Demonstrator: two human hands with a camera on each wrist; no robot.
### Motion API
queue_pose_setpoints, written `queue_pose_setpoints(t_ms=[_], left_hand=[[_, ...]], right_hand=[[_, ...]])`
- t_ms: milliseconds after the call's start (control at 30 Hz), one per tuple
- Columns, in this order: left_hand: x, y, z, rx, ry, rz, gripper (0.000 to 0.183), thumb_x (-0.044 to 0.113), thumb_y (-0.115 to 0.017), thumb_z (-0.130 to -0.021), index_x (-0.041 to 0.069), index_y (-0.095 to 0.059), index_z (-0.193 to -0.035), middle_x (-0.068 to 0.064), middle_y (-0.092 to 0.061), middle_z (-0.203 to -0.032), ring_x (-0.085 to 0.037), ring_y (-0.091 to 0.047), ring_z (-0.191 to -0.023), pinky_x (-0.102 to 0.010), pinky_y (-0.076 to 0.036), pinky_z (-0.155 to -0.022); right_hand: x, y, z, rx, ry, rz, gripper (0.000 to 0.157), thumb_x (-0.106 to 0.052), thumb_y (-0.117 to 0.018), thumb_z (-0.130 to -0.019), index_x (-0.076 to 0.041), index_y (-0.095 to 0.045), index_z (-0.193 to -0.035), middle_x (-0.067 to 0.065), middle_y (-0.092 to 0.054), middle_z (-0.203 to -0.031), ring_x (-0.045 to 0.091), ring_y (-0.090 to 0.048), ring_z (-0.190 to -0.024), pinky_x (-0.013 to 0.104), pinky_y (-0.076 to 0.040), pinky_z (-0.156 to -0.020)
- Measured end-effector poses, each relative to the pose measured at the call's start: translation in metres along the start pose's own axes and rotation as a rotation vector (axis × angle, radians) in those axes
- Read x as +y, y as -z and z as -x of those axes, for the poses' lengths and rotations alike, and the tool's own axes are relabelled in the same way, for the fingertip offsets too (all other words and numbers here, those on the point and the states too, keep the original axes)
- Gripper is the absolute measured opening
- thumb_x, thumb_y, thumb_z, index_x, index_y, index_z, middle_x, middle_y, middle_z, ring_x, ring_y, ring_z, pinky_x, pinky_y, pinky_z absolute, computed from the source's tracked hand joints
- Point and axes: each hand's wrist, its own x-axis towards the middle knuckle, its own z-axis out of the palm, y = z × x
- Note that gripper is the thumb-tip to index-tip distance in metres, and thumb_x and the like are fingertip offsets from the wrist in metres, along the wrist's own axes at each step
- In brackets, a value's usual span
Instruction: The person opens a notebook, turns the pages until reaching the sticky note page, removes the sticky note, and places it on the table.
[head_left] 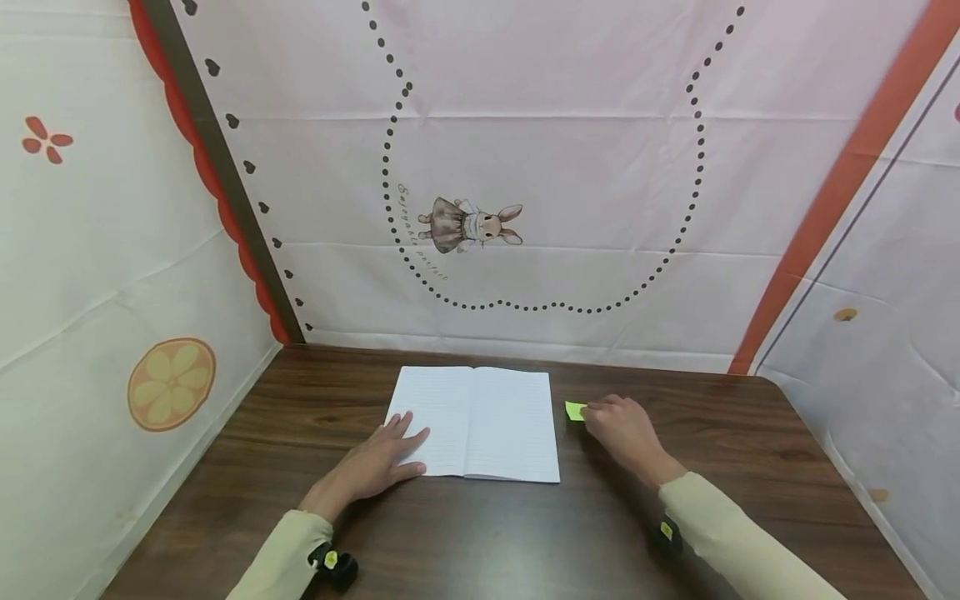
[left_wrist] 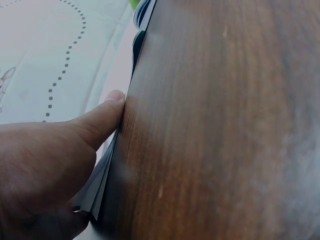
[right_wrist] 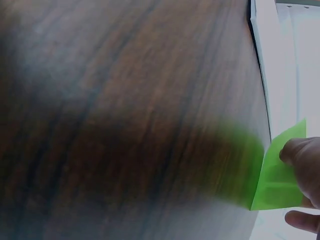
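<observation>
An open lined notebook (head_left: 510, 425) lies on the table with both pages blank. My left hand (head_left: 378, 458) rests spread on its left page near the lower corner; in the left wrist view the thumb (left_wrist: 107, 112) presses along the notebook's near edge. To the right of the notebook, my right hand (head_left: 622, 433) pinches a yellow-green sticky note (head_left: 575, 411). Seen from the right wrist, the note (right_wrist: 277, 175) stands tilted up between thumb and fingers, above the tabletop, with part of it behind the hand.
The dark wood table (head_left: 495, 542) reaches to a printed cloth backdrop (head_left: 585, 183) behind it. Cloth walls (head_left: 97, 275) also stand at the left and right sides. Each sleeve carries a small black wrist camera (head_left: 341, 568).
</observation>
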Motion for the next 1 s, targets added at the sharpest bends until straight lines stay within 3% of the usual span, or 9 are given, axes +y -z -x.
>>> queue_pose_setpoints(t_ms=[367,600,700,900,1000], left_hand=[[-0.004,-0.002,-0.001,-0.006,-0.016,0.026,0.066,0.048,-0.062,-0.1,0.015,-0.046,-0.155,-0.02,-0.02,-0.168,-0.04,-0.012,-0.156,-0.059,-0.015,-0.124],[-0.002,0.0,-0.001,-0.017,-0.011,0.021,0.066,0.048,-0.062,-0.1,0.016,-0.045,-0.155,-0.02,-0.019,-0.168,-0.039,-0.011,-0.156,-0.059,-0.014,-0.124],[-0.002,0.001,-0.001,-0.017,-0.012,0.03,0.066,0.047,-0.062,-0.1,0.015,-0.046,-0.155,-0.02,-0.019,-0.168,-0.04,-0.011,-0.156,-0.059,-0.014,-0.124],[-0.005,0.002,0.001,-0.013,-0.008,0.024,0.066,0.047,-0.062,-0.1,0.015,-0.046,-0.155,-0.021,-0.019,-0.168,-0.041,-0.011,-0.156,-0.06,-0.014,-0.124],[-0.007,0.003,0.002,-0.013,0.0,0.017,0.066,0.048,-0.062,-0.1,0.016,-0.046,-0.155,-0.02,-0.019,-0.168,-0.04,-0.011,-0.156,-0.06,-0.015,-0.124]], right_hand=[[-0.006,-0.004,0.004,-0.168,-0.112,-0.133,0.006,-0.008,-0.077,-0.084,-0.011,-0.075,-0.08,0.0,-0.073,-0.073,0.018,-0.062,-0.064,0.038,-0.056,-0.059],[-0.005,-0.002,0.008,-0.257,-0.148,-0.18,0.029,-0.04,-0.072,-0.091,-0.014,-0.072,-0.077,-0.003,-0.066,-0.07,0.012,-0.048,-0.06,0.029,-0.044,-0.054],[-0.006,-0.002,0.009,-0.265,-0.151,-0.18,0.033,-0.046,-0.07,-0.092,-0.014,-0.075,-0.083,0.0,-0.072,-0.079,0.011,-0.052,-0.062,0.029,-0.046,-0.055],[-0.01,-0.004,0.01,-0.279,-0.179,-0.224,0.033,-0.042,-0.066,-0.097,-0.013,-0.073,-0.084,0.001,-0.072,-0.082,0.013,-0.053,-0.064,0.033,-0.051,-0.059],[-0.012,-0.003,0.013,-0.268,-0.201,-0.245,0.032,-0.04,-0.065,-0.099,-0.01,-0.076,-0.091,0.005,-0.076,-0.092,0.018,-0.067,-0.074,0.039,-0.059,-0.069]])
